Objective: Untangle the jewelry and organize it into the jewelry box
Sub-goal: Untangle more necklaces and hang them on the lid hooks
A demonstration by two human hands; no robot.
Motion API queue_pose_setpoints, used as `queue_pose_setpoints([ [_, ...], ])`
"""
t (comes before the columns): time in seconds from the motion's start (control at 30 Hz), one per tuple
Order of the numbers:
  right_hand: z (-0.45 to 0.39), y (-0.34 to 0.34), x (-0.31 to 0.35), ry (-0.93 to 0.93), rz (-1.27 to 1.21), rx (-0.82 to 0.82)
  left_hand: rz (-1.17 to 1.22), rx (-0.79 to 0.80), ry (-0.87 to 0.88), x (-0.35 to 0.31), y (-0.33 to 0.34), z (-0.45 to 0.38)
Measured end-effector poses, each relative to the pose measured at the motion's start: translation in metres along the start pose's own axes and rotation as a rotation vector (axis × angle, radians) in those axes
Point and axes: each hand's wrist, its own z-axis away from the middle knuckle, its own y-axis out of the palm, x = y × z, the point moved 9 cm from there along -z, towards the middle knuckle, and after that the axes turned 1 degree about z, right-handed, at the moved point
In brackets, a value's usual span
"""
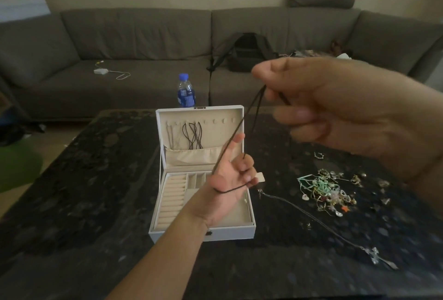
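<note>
A dark cord necklace (242, 123) stretches between both hands above the open white jewelry box (203, 230). My right hand (335, 108), raised close to the camera, pinches its upper end. My left hand (231, 180) hovers over the box, palm up, with the cord looped around the heel of the hand and held by curled fingers. Several dark cords (193, 138) hang from hooks in the box lid. A tangled jewelry pile (328, 192) lies on the dark table to the right. A silver chain with a cross pendant (374, 255) lies in front of it.
A blue-capped water bottle (185, 92) stands behind the box. The dark stone table (84, 180) holds small loose pieces (320, 155) near the pile. A grey sofa (134, 43) with a black backpack (247, 51) and a white charger (100, 71) runs along the back.
</note>
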Motion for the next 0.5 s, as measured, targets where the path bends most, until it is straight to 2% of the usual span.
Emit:
queue_pose_setpoints([
  [0.07, 0.010, -0.005, 0.000, 0.002, 0.170, 0.089, -0.157, -0.019, -0.043, -0.007, -0.018, 0.001],
  [0.17, 0.023, -0.023, -0.006, 0.019, 0.400, 0.131, -0.499, 0.139, -0.120, -0.020, -0.027, 0.014],
  [0.23, 0.029, -0.037, -0.012, 0.050, 0.482, 0.118, -0.635, 0.282, -0.235, -0.013, -0.025, 0.021],
  [0.3, 0.033, -0.054, -0.018, 0.091, 0.542, 0.058, -0.685, 0.330, -0.337, -0.008, -0.033, 0.027],
  [0.4, 0.034, -0.081, -0.026, 0.131, 0.810, -0.030, -0.693, 0.270, -0.303, -0.022, -0.057, 0.034],
  [0.5, 0.034, -0.102, -0.055, 0.216, 1.058, -0.042, -0.494, 0.012, -0.185, -0.064, -0.093, 0.036],
])
